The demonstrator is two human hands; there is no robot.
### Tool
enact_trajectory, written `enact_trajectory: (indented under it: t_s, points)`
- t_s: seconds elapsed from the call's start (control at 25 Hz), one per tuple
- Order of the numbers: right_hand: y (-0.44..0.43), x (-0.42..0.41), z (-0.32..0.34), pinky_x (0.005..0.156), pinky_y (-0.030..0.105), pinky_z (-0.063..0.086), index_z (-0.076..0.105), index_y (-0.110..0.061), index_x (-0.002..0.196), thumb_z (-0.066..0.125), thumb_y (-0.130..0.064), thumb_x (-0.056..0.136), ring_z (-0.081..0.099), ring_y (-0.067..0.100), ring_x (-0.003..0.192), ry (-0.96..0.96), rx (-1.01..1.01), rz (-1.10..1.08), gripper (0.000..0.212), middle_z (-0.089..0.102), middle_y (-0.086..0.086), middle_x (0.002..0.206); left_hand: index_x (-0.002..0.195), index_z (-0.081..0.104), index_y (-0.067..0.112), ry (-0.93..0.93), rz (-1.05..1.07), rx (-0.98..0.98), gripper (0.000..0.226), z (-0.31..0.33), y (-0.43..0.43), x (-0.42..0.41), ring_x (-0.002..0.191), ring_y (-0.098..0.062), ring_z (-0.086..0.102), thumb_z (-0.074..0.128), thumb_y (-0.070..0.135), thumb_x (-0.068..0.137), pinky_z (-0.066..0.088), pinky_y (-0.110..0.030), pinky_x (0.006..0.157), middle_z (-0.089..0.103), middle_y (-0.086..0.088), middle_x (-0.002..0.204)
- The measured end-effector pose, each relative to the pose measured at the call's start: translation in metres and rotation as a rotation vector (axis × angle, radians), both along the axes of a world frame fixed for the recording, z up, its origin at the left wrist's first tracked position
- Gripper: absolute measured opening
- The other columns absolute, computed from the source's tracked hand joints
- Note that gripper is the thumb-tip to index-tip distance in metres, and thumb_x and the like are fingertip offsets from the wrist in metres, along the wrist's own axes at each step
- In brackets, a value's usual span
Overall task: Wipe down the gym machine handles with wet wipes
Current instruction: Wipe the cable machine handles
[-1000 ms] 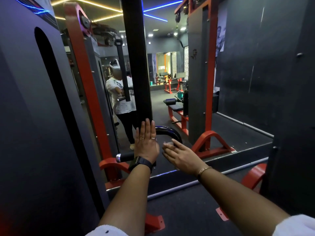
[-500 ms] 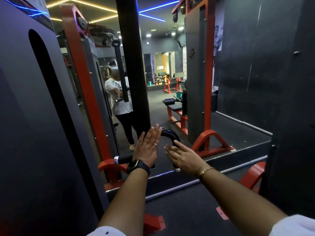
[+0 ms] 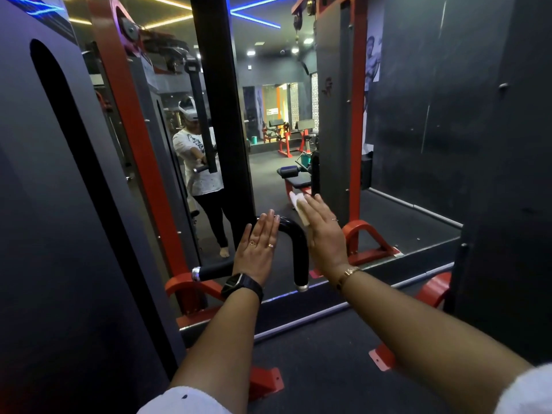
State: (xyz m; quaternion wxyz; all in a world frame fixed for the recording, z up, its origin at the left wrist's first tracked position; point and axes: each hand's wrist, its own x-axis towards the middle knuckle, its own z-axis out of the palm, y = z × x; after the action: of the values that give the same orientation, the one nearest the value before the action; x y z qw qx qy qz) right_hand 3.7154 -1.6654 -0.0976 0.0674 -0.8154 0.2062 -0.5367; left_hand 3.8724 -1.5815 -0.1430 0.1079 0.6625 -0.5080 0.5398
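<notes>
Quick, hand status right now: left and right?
Left hand: open, fingers straight, flat on the black handle.
Right hand: open, fingers straight, white wipe under them.

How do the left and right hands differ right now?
The right hand has a white wipe under its fingers; the left hand shows none. The left hand wears a black watch, the right hand a gold bracelet. Both are flat, fingers straight, at the black handle.
</notes>
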Motion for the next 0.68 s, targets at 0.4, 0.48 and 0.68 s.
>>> enact_trajectory:
  t_s: [0.4,0.48,0.68]
  points:
    - [0.005,-0.005,-0.052,0.084,0.028,0.048,0.063,-0.019,0.126,0.045,-0.003,0.089,0.064,0.023,0.098,0.047,0.713,0.025,0.044,0.069,0.005,0.114,0.149,-0.017,0.006,0.046,0.088,0.034,0.090,0.001,0.003,-0.006,0.144,-0.024,-0.007,0.046,0.010,0.084,-0.015,-0.042,0.117,0.003,-0.005,0.157]
    - [0.001,0.003,-0.024,0.094,0.036,0.048,0.063,-0.018,0.125,0.045,-0.005,0.090,0.062,0.026,0.108,-0.066,0.742,0.045,0.041,0.064,0.004,0.123,0.149,-0.015,0.007,0.054,0.079,0.033,0.091,0.002,0.003,-0.006,0.145,-0.022,-0.001,0.048,0.009,0.083,-0.012,-0.041,0.117,0.006,-0.004,0.156]
    - [0.019,0.017,-0.001,0.101,0.007,0.028,0.057,-0.015,0.131,0.047,0.005,0.088,0.049,0.012,0.125,-0.004,0.461,0.247,0.048,0.055,0.002,0.135,0.149,-0.016,0.007,0.052,0.097,0.043,0.078,0.001,0.007,-0.013,0.144,-0.023,-0.004,0.031,0.007,0.086,-0.011,-0.040,0.117,0.003,-0.005,0.157]
